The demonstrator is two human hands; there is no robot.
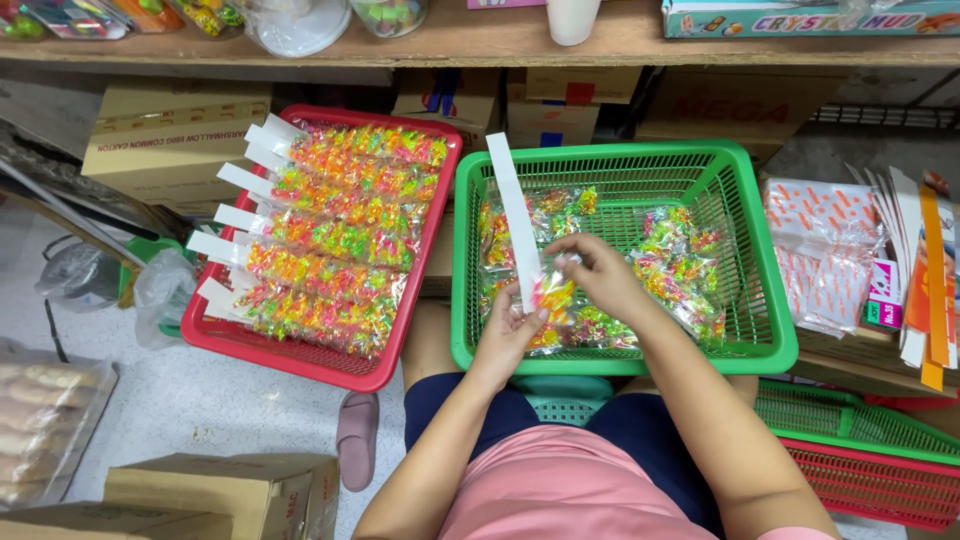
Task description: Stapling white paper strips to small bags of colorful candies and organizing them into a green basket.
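Far left of the grip, a clear bag (45, 420) of pale rolls lies on the floor, with two cardboard boxes (240, 490) at the lower edge. Bare floor (200, 390) stays open between them and the red tray (300, 355), where a single pink slipper (357, 438) rests. The red tray sits just left of the grip and carries six white card strips (240, 180), each loaded with bright neon packets and laid in rows; its near rim stands close to the left forearm.

The left hand (508, 335) is clamped from below on a small packet (556, 295) of yellow and pink pieces and on the lower end of a long white strip (515, 220), which rises up and away from the grip over the green basket (620, 360). The right hand (600, 275) pinches the packet's upper edge from the right, fingers closed on it. Both hands hover inside the basket, above loose clear packets (680, 260) too many to count.

Right of the grip, beyond the basket's rim, lies a white bag (825, 250) printed with orange marks, then a stack of upright cards (925, 270). Below those, one green and one red basket (870, 480) are nested flat.
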